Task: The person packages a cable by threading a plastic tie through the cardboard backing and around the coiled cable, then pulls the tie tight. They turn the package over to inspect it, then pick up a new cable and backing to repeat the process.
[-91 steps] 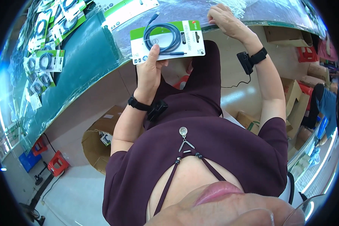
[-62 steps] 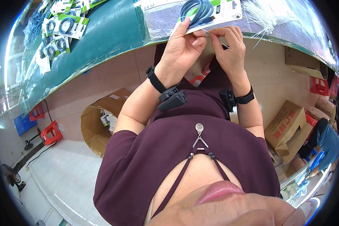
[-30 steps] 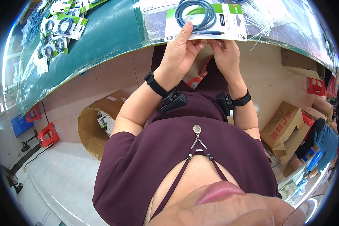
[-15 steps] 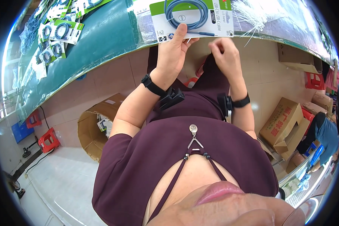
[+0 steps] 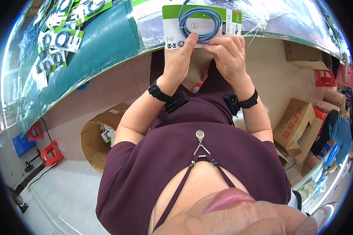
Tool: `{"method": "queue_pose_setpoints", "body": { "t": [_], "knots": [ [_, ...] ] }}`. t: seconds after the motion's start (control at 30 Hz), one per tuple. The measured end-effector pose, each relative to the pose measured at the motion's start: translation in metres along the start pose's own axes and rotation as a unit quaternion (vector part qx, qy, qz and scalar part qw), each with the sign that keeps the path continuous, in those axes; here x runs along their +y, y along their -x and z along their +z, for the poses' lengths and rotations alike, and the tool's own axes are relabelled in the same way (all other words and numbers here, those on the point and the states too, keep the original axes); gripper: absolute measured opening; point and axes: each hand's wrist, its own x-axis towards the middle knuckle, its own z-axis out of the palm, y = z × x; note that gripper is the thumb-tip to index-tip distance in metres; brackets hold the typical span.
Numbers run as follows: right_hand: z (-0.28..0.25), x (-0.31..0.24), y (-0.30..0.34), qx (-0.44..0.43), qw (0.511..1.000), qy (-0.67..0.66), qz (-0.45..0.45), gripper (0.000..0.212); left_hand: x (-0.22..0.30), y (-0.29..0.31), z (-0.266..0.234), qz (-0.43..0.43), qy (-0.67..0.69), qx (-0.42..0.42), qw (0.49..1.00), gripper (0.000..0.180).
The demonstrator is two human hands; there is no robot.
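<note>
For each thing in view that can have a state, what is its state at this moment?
Cable card: held up at the table edge, blue cable coiled on it.
Left hand: grips the card's lower edge, thumb on the cable.
Right hand: fingers pinch the card's lower edge.
Open carton: on the floor, flaps open, packs inside.
Packaged cables: lying flat on the green table.

We are seeing a white card (image 5: pixel 202 27) with a green top band, a blue coiled cable (image 5: pixel 198 21) on it, above a teal table (image 5: pixel 102 43); we are wearing a maroon top (image 5: pixel 192 172), black wristbands (image 5: pixel 157 92), beside brown cardboard boxes (image 5: pixel 296 127) and red stools (image 5: pixel 51 152).
</note>
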Motion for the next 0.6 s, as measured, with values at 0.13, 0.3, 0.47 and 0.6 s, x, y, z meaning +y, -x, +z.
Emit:
{"method": "queue_pose_setpoints", "body": {
  "t": [0.13, 0.3, 0.47, 0.6],
  "knots": [
    [-0.006, -0.003, -0.005, -0.008, 1.000, 0.026, -0.016, 0.020, 0.004, 0.003, -0.001, 0.029, -0.076, -0.006, 0.997, 0.022],
    [-0.004, -0.004, -0.003, 0.007, 0.999, 0.039, 0.002, 0.017, 0.009, 0.001, -0.001, 0.070, -0.182, -0.028, 0.980, 0.020],
    [0.000, -0.006, -0.001, -0.003, 0.999, 0.040, 0.037, 0.017, 0.003, -0.001, -0.002, 0.039, -0.109, 0.004, 0.993, 0.015],
    [0.007, -0.005, 0.001, 0.027, 0.997, -0.035, 0.064, 0.015, 0.003, 0.001, 0.005, 0.070, -0.026, 0.023, 0.997, 0.011]
  ]
}}
